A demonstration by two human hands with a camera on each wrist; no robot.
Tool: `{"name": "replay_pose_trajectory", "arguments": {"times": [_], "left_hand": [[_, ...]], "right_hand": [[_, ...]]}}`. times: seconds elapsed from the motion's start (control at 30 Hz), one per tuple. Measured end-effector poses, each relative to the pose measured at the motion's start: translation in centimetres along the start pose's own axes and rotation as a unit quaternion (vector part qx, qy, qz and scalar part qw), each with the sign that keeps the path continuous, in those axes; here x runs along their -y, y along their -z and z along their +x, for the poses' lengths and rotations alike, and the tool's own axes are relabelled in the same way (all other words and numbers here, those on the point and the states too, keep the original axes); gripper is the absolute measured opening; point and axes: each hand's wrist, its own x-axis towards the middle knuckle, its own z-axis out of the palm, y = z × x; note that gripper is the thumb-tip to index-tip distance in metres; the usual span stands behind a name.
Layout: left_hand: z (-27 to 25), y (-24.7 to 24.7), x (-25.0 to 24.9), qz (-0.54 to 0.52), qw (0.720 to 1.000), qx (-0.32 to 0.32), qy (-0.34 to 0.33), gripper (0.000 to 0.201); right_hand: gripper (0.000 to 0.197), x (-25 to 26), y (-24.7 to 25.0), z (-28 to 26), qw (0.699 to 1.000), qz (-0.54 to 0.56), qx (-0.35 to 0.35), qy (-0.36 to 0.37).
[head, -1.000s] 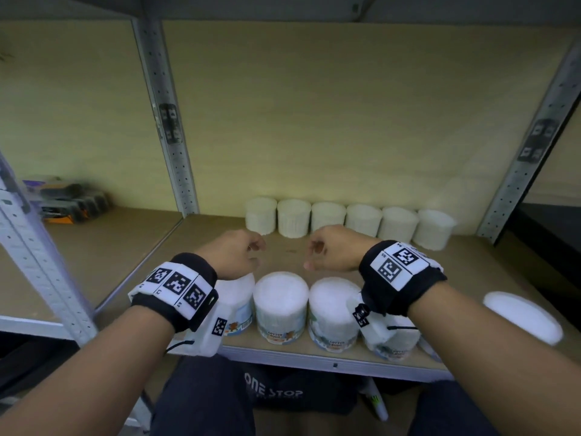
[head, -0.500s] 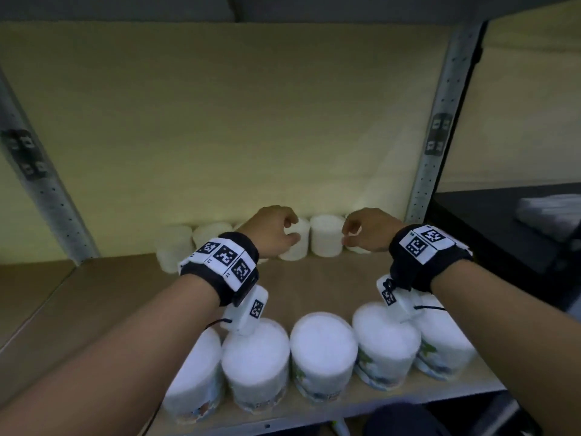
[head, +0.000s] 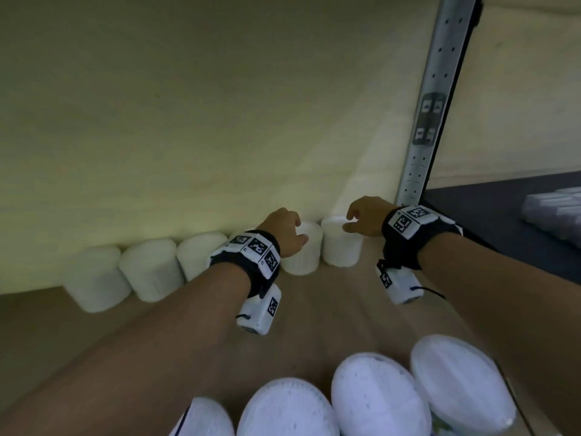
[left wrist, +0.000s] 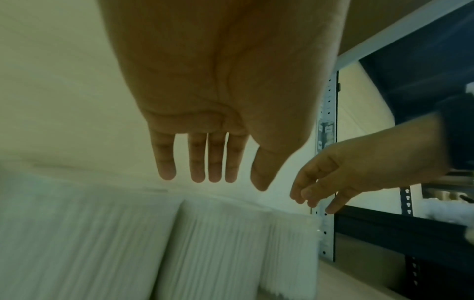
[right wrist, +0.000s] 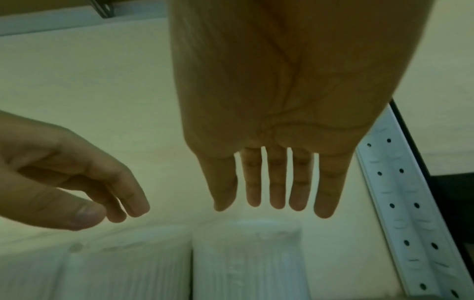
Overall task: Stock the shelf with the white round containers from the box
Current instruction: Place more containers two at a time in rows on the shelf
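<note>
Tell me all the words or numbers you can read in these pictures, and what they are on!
No words or numbers can be read here.
Black-and-white square code patterns, not letters, on the left wristband and the right wristband.
The same kind of code squares on the small white boxes under the wrists.
A dark sticker on the grey shelf post: too blurred to read.
Coloured labels on the front tubs: barely showing, unreadable.
</note>
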Motion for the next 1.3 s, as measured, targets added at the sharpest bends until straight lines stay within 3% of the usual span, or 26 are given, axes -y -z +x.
{"name": "replay_pose_trajectory", "arguments": {"times": [0.43, 0.9, 0.97, 1.1, 1.3], "left_hand": [[2.4, -1.8, 0.7, -0.002, 0.999, -0.035, -0.014, 0.049], [2.3, -2.1, 0.8, -0.010, 0.999, -0.045, -0.017, 0.049], [2.4, -2.1, 0.8, -0.011, 0.999, -0.047, -0.018, 0.049], [2.4, -2.3, 0.9, -0.012, 0.999, -0.047, -0.019, 0.048], [2.6, -2.5, 1.1, -0.028, 0.998, -0.055, -0.014, 0.047]], "right_hand": [[0.055, 0.4, -0.6, 3.0, 0.997, -0.072, 0.019, 0.016], [0.043, -0.1, -0.4, 2.7, 1.000, -0.008, 0.014, 0.024], [0.052, 0.0, -0.6, 2.9, 1.000, -0.008, -0.002, 0.005], [0.069, 0.2, -1.2, 3.4, 0.999, -0.032, 0.032, -0.025], [0.068, 0.2, -1.5, 3.6, 0.998, -0.054, 0.035, -0.022]]}}
